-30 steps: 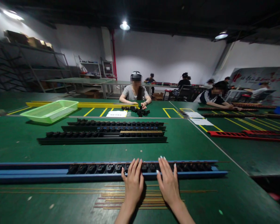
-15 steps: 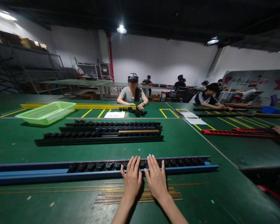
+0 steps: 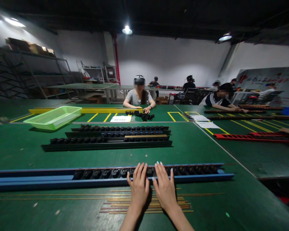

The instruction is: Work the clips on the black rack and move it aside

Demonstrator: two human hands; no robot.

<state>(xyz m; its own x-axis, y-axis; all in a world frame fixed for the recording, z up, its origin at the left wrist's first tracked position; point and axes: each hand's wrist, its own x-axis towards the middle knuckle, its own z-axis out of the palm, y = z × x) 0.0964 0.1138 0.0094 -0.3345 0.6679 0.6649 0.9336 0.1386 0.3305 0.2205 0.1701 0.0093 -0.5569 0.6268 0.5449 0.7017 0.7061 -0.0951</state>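
Two open hands, palms down: left hand [image 3: 139,189] and right hand [image 3: 165,189], nothing gripped, fingertips on a row of black plastic blocks [image 3: 98,174] seated along a long blue rail [image 3: 31,182]. Rail lying crosswise on the green table mat [image 3: 26,160], directly under both hands. Fingers spread and flat, no tool in use. Just below the wrists, a loose spread of thin, straight brass rods [image 3: 120,199]. Farther off, more black rails [image 3: 106,145] with matching blocks, one carrying a brass strip; beyond them, a ribbed green plastic basket [image 3: 54,117] and a yellow rail [image 3: 86,110]. Across the table, another person [image 3: 139,96] seated at a heap of black parts [image 3: 139,115].
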